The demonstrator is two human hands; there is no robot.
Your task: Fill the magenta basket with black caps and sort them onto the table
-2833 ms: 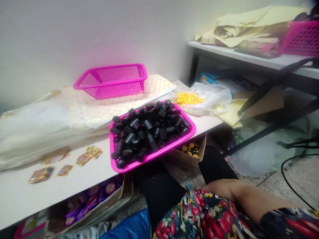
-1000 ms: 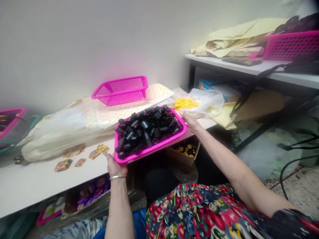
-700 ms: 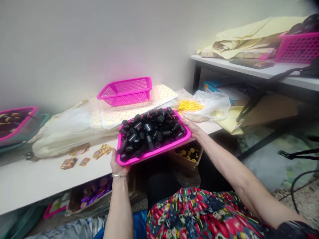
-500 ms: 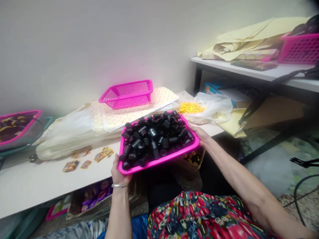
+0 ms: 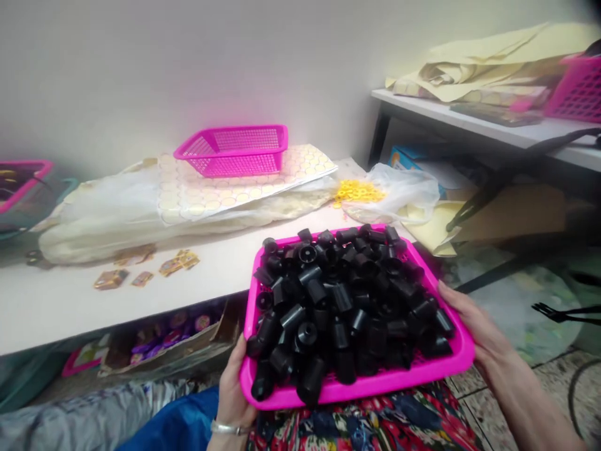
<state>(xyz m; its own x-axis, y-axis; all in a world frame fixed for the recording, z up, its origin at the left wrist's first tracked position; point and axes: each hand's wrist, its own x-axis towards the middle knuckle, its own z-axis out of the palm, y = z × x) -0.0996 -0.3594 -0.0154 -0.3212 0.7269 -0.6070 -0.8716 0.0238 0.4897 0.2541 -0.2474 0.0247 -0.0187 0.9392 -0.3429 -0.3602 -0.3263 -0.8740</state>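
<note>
A pink plastic basket (image 5: 370, 391) heaped with small black plastic caps (image 5: 340, 297) is held level in front of my body, just above the patterned garment. My left hand (image 5: 233, 385) grips its near left corner, with a bracelet on the wrist. On the other side, my right hand (image 5: 474, 322) is closed on the right rim. The undersides of both hands and most of the fingers are hidden by the basket.
A white table (image 5: 225, 282) holds an empty pink basket (image 5: 244, 164) on wrapped sheets, small packets (image 5: 111, 279), and yellow pieces (image 5: 359, 191) by a plastic bag. A shelf (image 5: 436, 111) stands at right. Below the table is a cardboard box (image 5: 188, 351).
The basket of black caps has come away from the table edge, nearer my body and to the right. Both hands keep hold of it. The view has shifted slightly.
</note>
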